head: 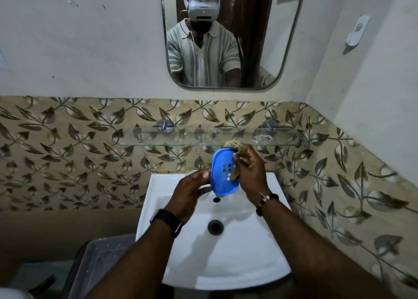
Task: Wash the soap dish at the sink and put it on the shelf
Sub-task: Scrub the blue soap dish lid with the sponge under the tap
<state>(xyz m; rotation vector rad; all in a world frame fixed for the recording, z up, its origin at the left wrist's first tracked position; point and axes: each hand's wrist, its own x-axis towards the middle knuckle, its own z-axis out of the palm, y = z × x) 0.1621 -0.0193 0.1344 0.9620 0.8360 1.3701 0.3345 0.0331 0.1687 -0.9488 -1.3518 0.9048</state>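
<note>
Over a white sink (pixel 158 230), left hand (pixel 190 192) grips the blue soap dish (pixel 222 174); right hand (pixel 248 172) clutches a sponge (pixel 235 146), scrubbing; glass shelf (pixel 181 138) awaits.

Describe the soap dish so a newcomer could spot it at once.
Over the white sink, below the glass shelf, the left hand grips the soap dish. It is the only bright blue thing: an oval tray with holes.

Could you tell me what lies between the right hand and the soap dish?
Head view: a brownish sponge, held by the right hand against the blue soap dish.
</note>
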